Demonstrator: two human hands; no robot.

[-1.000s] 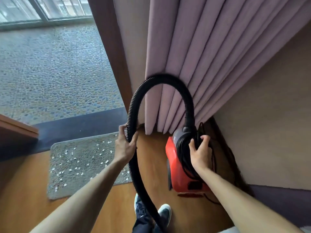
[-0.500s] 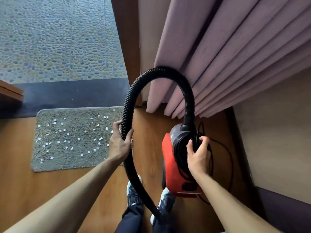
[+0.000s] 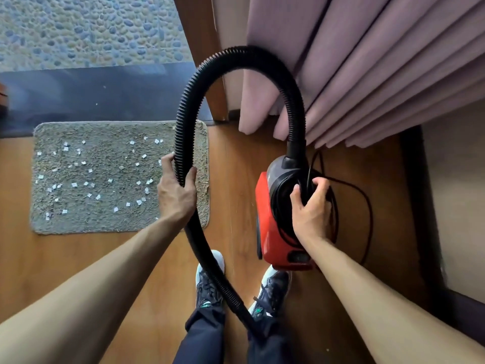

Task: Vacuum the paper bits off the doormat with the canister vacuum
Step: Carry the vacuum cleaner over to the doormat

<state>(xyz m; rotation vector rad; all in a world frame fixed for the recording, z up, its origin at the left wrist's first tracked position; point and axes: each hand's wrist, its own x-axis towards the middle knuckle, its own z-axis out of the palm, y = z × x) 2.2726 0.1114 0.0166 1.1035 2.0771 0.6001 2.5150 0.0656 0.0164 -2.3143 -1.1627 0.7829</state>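
Looks barely begun — shows the paper bits [image 3: 85,183] strewn all over the doormat [image 3: 105,222] at the left, none visibly picked up. Grips the black hose [image 3: 183,114] in the curled left hand [image 3: 175,195] just over the doormat's right edge, and clasps the top of the red canister vacuum [image 3: 267,232], wound power cord [image 3: 370,219] and all, in the curled right hand [image 3: 311,208], right of the doormat. Hides the hose's open end down by the shoes [image 3: 207,282] — calls for care with the cord's loose loop and the curtain [image 3: 341,61] just beyond.
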